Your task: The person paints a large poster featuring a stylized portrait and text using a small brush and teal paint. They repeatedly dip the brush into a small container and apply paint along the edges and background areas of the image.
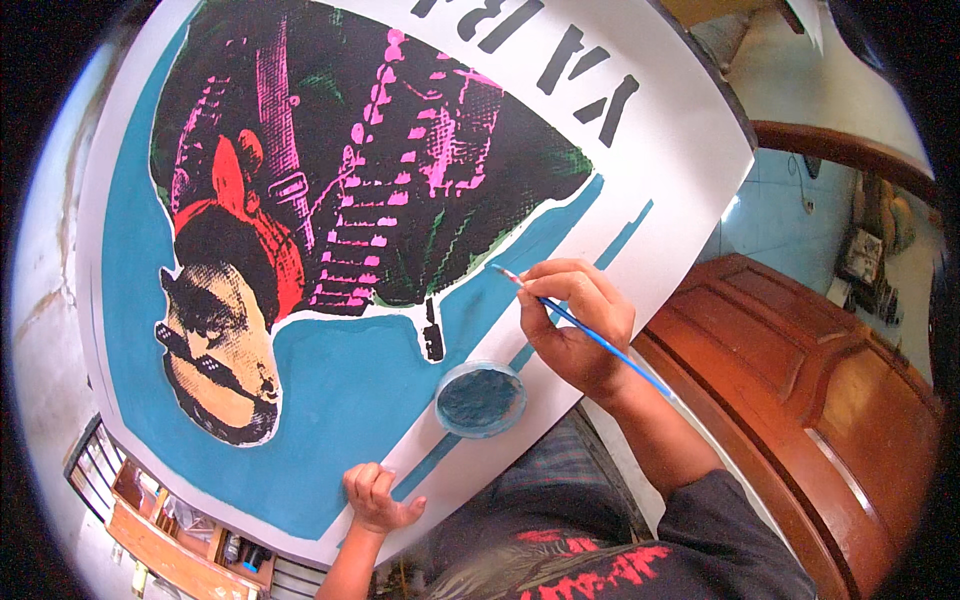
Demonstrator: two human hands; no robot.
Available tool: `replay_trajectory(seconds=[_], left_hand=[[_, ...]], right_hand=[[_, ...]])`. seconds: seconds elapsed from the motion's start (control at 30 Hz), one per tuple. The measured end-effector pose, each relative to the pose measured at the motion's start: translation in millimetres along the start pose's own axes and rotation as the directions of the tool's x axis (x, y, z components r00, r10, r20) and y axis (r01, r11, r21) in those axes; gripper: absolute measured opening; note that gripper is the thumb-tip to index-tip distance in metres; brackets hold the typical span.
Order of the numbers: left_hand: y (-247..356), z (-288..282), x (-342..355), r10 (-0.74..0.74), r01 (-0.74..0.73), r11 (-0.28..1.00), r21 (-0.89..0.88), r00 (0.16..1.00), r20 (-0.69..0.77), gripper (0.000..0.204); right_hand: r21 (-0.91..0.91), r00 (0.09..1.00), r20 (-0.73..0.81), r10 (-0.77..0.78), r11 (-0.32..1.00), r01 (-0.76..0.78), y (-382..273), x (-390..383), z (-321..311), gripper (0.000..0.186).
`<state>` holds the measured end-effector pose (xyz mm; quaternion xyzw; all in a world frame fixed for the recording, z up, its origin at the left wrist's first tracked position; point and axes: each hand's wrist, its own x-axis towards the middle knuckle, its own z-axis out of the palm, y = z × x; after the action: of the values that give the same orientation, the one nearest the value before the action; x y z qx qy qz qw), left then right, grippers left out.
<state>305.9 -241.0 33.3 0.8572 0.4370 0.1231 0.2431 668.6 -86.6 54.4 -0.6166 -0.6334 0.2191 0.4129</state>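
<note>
A large white painted panel [680,215] lies in front of me, its picture upside down from where I am. It shows a figure [340,170] in black, pink, red and tan against a blue painted background [340,400]. My right hand [585,320] pinches a thin blue-handled paintbrush [610,347]; its tip is at the blue area beside the figure's white outline. Just below that hand, a round dish [519,404] of blue-grey paint rests on the panel. My left hand [378,498] lies on the panel's near border, thumb spread from the fingers, holding nothing.
Black stencil-like lettering [560,60] runs along the far border. Right of the panel is a reddish-brown panelled wooden door [770,330]. At lower left stands a wooden shelf unit [175,550] with small items and dark metal bars [92,465].
</note>
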Motion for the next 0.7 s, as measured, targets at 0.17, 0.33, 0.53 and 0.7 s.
replay_trajectory(seconds=[0.17, 0.33, 0.53, 0.7], left_hand=[[1.7, -2.4, 5.0, 0.0, 0.0, 1.0, -0.001, 1.0, 0.002, 0.055], [0.6, -1.0, 3.7, 0.0, 0.0, 1.0, -0.007, 1.0, -0.009, 0.055], [0.6, -1.0, 4.4, 0.001, -0.001, 1.0, -0.013, 1.0, -0.007, 0.055], [0.7, -0.7, 3.9, -0.002, 0.002, 1.0, -0.02, 1.0, -0.015, 0.055]], right_hand=[[-0.132, 0.992, 0.017, -0.127, 0.983, 0.128, 2.0, -0.7, 1.2, 0.019], [-0.161, 0.989, 0.049, -0.141, 0.976, 0.147, -0.2, -1.9, 2.4, 0.02], [-0.127, 0.984, 0.11, -0.138, 0.98, 0.152, -1.6, -2.5, 2.8, 0.02], [-0.136, 0.986, 0.085, -0.141, 0.979, 0.152, -4.8, -1.5, 1.1, 0.02]])
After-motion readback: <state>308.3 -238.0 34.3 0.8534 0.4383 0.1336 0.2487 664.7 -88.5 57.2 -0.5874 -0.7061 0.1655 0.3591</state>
